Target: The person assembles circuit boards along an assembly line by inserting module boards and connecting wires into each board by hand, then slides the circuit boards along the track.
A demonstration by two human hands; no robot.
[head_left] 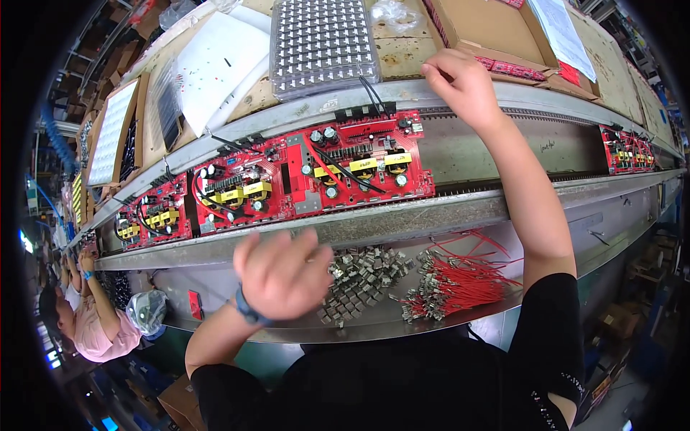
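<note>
My left hand (pixel 284 273), with a dark wristband, is blurred above the near rail beside a pile of small silvery metal clips (pixel 363 284); whether it holds anything cannot be seen. My right hand (pixel 466 90) reaches across the track to its far rail, next to an open cardboard box. Its fingers are curled in toward the thumb, and anything between them is hidden. Left of it, a red circuit board (pixel 363 161) with yellow transformers, capacitors and black and red wires lies in the track. Another red board (pixel 241 190) sits beside it.
Red wires with metal ends (pixel 463 284) lie on the near metal tray. Beyond the track stand a clear tray of small parts (pixel 323 47), a white foam sheet (pixel 223 65) and the cardboard box (pixel 496 29). Another person (pixel 104 330) works at far left. One more board (pixel 627 151) is at right.
</note>
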